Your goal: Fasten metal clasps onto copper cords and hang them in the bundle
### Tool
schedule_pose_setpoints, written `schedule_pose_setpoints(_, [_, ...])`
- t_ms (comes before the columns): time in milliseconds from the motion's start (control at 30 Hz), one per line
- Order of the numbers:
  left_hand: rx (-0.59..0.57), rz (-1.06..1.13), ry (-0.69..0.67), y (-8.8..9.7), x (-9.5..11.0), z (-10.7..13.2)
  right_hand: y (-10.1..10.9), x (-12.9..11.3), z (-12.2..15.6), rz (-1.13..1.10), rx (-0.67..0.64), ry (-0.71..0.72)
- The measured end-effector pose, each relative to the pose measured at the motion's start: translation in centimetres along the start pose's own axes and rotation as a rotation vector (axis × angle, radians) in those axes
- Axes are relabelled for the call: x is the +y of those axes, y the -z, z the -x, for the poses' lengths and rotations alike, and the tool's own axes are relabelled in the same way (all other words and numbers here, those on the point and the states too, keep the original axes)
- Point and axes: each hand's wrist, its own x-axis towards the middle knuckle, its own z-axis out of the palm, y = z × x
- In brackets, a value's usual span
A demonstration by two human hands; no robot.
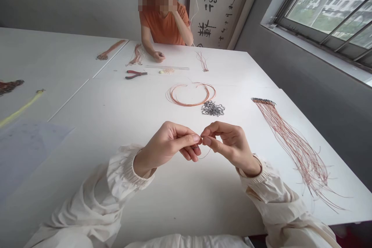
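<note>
My left hand (171, 143) and my right hand (229, 141) meet above the white table (116, 124), fingertips almost touching. Both pinch a thin reddish cord (205, 155) that loops down between them, with a tiny dark piece at the pinch. Just beyond my hands lie a pile of small dark metal clasps (213, 108) and a coil of reddish cord (191, 94). I wear cream long sleeves.
A fan of finished cords with dark ends (290, 139) lies at the right. Red-handled pliers (135, 74), a clear ruler (167, 67) and more cord bundles (136, 56) lie farther back. A person in an orange shirt (164, 23) sits across the table. A window is at the right.
</note>
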Motion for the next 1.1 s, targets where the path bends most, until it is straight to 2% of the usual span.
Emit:
schedule_pose_setpoints(500, [-0.043, 0.032, -0.006, 0.28, 0.07, 0.06, -0.12, 0.00, 0.25, 0.027, 0.044, 0.051])
schedule_pose_setpoints(1100, [-0.001, 0.009, -0.012, -0.24, 0.33, 0.33, -0.16, -0.04, 0.13, 0.065, 0.065, 0.112])
